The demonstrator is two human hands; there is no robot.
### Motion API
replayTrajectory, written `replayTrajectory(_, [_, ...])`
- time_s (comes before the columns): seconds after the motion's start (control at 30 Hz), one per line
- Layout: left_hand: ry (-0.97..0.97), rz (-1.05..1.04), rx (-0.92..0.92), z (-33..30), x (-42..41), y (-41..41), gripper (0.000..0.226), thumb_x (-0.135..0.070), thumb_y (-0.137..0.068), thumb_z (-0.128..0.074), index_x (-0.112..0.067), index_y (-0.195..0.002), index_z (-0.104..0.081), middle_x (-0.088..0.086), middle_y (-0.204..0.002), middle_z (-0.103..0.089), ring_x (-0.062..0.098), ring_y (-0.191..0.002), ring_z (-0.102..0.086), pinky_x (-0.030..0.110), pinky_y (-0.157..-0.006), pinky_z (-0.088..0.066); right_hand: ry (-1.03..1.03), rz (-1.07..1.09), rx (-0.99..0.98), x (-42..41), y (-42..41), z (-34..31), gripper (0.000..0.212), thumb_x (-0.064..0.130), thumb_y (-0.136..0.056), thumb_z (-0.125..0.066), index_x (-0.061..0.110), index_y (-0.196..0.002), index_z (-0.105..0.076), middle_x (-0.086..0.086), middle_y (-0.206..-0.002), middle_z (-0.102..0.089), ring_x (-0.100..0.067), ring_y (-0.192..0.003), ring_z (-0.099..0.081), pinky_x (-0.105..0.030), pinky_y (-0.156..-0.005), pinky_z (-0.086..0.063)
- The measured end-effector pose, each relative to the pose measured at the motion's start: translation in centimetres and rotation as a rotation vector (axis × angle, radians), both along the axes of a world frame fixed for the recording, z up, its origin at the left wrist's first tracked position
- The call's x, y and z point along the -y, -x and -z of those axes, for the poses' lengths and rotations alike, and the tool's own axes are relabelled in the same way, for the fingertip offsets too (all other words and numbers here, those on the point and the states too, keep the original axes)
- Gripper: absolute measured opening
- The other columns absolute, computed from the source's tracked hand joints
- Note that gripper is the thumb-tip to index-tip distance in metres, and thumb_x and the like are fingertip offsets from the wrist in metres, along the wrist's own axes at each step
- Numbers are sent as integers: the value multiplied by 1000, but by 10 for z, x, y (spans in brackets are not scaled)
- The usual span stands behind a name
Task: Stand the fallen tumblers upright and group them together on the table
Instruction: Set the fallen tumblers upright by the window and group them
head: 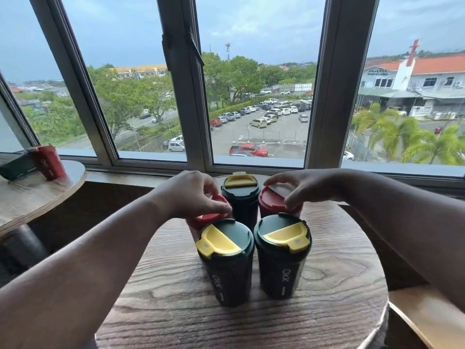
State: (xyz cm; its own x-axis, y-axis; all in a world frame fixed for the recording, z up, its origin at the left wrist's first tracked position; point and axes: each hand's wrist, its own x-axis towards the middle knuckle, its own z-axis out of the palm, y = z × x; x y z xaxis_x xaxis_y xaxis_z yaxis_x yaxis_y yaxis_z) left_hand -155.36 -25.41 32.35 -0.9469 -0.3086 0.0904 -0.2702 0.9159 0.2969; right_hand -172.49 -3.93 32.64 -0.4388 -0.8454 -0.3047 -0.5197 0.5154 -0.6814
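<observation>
Several tumblers stand upright in a tight cluster on the round wooden table [327, 311]. Two dark green ones with yellow lid flaps stand in front, left [225, 263] and right [281, 258]. A third green tumbler [241, 195] stands at the back middle. A red tumbler [207, 219] at the left is held by its lid in my left hand [193, 195]. Another red tumbler [274, 200] at the back right has my right hand [299, 187] gripping its lid from above. Both red bodies are mostly hidden.
A second wooden table [37, 192] stands at the left with a red tumbler [50, 162] and a dark green box [15, 167] on it. A window and its sill [251, 170] run close behind the cluster. A light wooden surface [427, 311] lies at the right.
</observation>
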Motion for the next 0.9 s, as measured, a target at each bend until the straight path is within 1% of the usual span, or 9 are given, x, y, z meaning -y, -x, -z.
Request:
replayTrajectory(0.1, [-59,-7,-28,-3,5,12,54,-63,-71,-78,-26,-109,-66,-7,-105,-67,11,-96,-63,27,-78,-49,7,-1,10,0,2,3,90,22,-50,-71,37,-136,-46,1,-144,-38,-21,-124,-50,-37,-103,-47])
replayTrajectory(0.2, [-96,37,-69,-4,5,31,67,-56,-71,-82,-27,-125,-56,0,-125,-61,16,-106,-60,30,-88,-48,45,36,41,0,4,6,89,22,-58,-71,29,-142,-43,3,-143,-40,-19,-128,-46,-29,-103,-44])
replayTrajectory(0.27, [-91,99,1,-4,0,43,79,-53,-71,-84,-28,-137,-48,2,-138,-55,19,-117,-56,28,-93,-44,79,78,22,2,5,9,84,30,-60,-73,26,-139,-46,1,-144,-43,-18,-130,-44,-29,-105,-39])
replayTrajectory(0.37, [-21,148,120,4,-8,59,96,-53,-68,-85,-29,-148,-37,1,-148,-48,21,-131,-48,28,-104,-40,101,137,-45,5,7,15,68,41,-69,-78,26,-131,-53,-3,-139,-50,-19,-122,-51,-33,-104,-43])
replayTrajectory(0.47, [21,131,101,12,-5,67,100,-52,-65,-87,-29,-148,-36,3,-146,-50,22,-129,-49,32,-107,-42,87,159,-143,6,2,15,53,29,-85,-72,22,-135,-53,-1,-126,-55,-17,-110,-55,-24,-84,-46])
replayTrajectory(0.53, [35,127,72,15,-3,65,100,-53,-62,-87,-29,-146,-38,3,-143,-53,21,-126,-51,32,-104,-44,86,171,-160,6,1,15,54,25,-87,-71,22,-136,-52,-1,-123,-55,-17,-108,-56,-23,-80,-46])
replayTrajectory(0.73, [24,117,54,15,-4,62,101,-61,-58,-86,-27,-141,-40,4,-136,-57,20,-119,-55,31,-100,-46,92,163,-155,6,1,17,53,17,-91,-64,18,-141,-48,-6,-136,-53,-19,-116,-55,-28,-95,-45])
replayTrajectory(0.83, [24,120,86,10,-6,59,108,-69,-57,-83,-28,-146,-35,4,-144,-53,22,-127,-51,36,-107,-43,87,154,-165,6,1,16,52,17,-91,-63,19,-141,-48,-5,-136,-52,-20,-118,-53,-31,-101,-44])
replayTrajectory(0.9, [6,120,81,4,-5,50,109,-72,-63,-78,-28,-150,-31,3,-150,-47,22,-133,-47,34,-110,-39,83,147,-195,5,1,15,53,24,-91,-66,20,-140,-48,-2,-133,-52,-19,-118,-52,-31,-101,-43])
